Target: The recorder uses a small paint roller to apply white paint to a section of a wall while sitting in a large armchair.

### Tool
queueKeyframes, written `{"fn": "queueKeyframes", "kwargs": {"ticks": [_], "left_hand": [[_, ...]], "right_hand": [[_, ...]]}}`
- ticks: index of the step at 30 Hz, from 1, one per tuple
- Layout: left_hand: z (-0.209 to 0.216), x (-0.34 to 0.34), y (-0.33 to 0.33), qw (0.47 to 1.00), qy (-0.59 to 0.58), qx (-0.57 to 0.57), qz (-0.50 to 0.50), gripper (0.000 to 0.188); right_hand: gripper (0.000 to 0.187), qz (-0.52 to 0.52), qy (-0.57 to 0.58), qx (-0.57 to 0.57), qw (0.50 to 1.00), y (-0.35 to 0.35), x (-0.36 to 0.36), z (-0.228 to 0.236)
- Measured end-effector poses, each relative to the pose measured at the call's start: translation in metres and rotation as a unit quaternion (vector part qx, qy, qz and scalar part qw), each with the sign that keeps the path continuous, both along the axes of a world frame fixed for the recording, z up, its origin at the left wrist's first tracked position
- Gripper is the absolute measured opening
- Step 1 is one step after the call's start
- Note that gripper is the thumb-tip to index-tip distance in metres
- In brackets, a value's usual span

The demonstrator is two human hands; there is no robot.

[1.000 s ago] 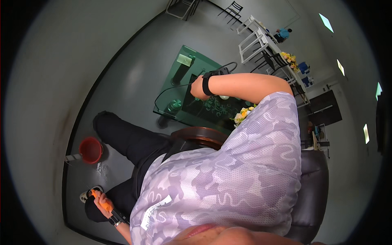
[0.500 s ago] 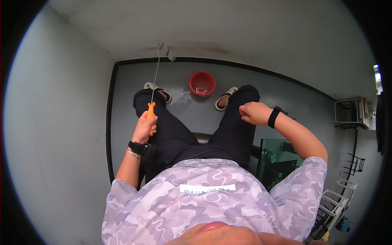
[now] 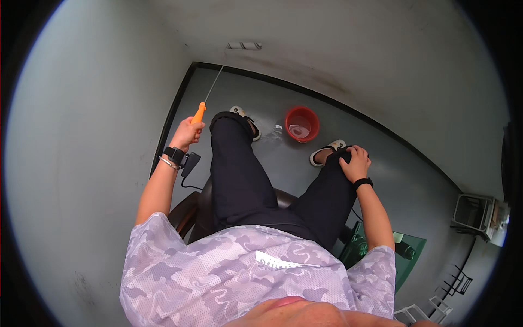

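My left hand (image 3: 188,133) is wrapped round the orange handle (image 3: 199,113) of a paint roller. The roller's thin metal rod reaches forward to its whitish, dark-striped sleeve (image 3: 244,46), which appears to be against the lower part of the wall in front of me. Over on my right knee lies my right hand (image 3: 357,162), fingers spread, holding nothing. Between my feet, a little beyond them, a red bucket (image 3: 303,113) stands on the floor with some clear liquid in its bottom.
A wet patch (image 3: 275,131) shines on the grey floor left of the bucket. Dark skirting (image 3: 338,106) runs along the wall, which bears a brownish smear. I sit on a dark chair (image 3: 185,212). To my right are a green glass-like panel (image 3: 411,256) and a metal-framed rack (image 3: 473,212).
The roller sleeve has turned from slanted to nearly level along the wall, and my left hand has reached farther forward. My right hand has lowered from a loose curl onto my knee, its fingers spreading.
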State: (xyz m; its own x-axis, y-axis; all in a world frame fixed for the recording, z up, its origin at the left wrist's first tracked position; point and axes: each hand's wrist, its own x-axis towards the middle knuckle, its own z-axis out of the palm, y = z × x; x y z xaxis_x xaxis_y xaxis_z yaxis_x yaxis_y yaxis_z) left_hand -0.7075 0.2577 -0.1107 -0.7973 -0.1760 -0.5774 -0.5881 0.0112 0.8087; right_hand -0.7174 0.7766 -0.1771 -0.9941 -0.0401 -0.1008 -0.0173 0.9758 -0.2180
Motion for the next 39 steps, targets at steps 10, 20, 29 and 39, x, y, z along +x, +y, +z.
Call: {"fn": "queueKeyframes", "kwargs": {"ticks": [10,20,29,39], "left_hand": [[-0.068,-0.028,-0.052,0.991,-0.033,-0.128,0.023,0.014],[-0.089,-0.025,-0.083,1.000,-0.009,-0.015,-0.012,0.017],[-0.090,-0.075,-0.082,0.998,-0.045,-0.044,-0.022,0.017],[-0.177,-0.146,-0.095,0.993,-0.093,-0.067,-0.028,0.010]], "right_hand": [[0.018,0.015,0.032,-0.033,0.999,0.013,-0.004,-0.023],[0.013,0.048,-0.006,0.017,0.999,0.001,-0.033,-0.068],[0.012,0.058,-0.010,0.020,0.998,0.001,-0.045,-0.074],[0.010,0.051,-0.024,-0.010,0.998,0.004,-0.048,-0.075]]}}
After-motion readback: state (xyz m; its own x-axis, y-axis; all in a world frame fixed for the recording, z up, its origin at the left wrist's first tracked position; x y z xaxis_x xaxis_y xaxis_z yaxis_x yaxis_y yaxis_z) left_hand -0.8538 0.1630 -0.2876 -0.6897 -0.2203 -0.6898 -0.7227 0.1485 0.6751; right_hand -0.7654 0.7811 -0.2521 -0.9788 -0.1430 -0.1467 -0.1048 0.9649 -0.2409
